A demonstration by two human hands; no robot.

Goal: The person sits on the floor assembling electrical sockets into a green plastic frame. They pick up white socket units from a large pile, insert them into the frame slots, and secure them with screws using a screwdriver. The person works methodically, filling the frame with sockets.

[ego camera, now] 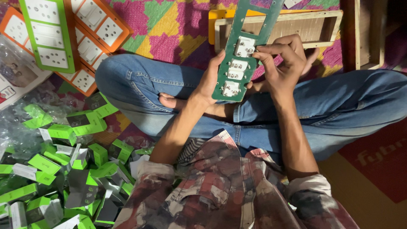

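Note:
I sit cross-legged in blue jeans and hold a long green switch plate (pixel 250 25) upright over my lap, its back toward me. Three white switch modules (pixel 237 70) are seated in its lower slots; the upper slots are open holes. My left hand (pixel 210 80) grips the plate's lower left edge. My right hand (pixel 283 61) holds the right edge, with its fingertips pressing on the topmost white module (pixel 244 46).
A heap of small green and grey boxes (pixel 63 169) and clear wrapping lies at my left. Orange and green finished switch boards (pixel 63 34) rest at the upper left. A wooden box frame (pixel 313 25) lies beyond my knees on a patterned mat (pixel 169 25).

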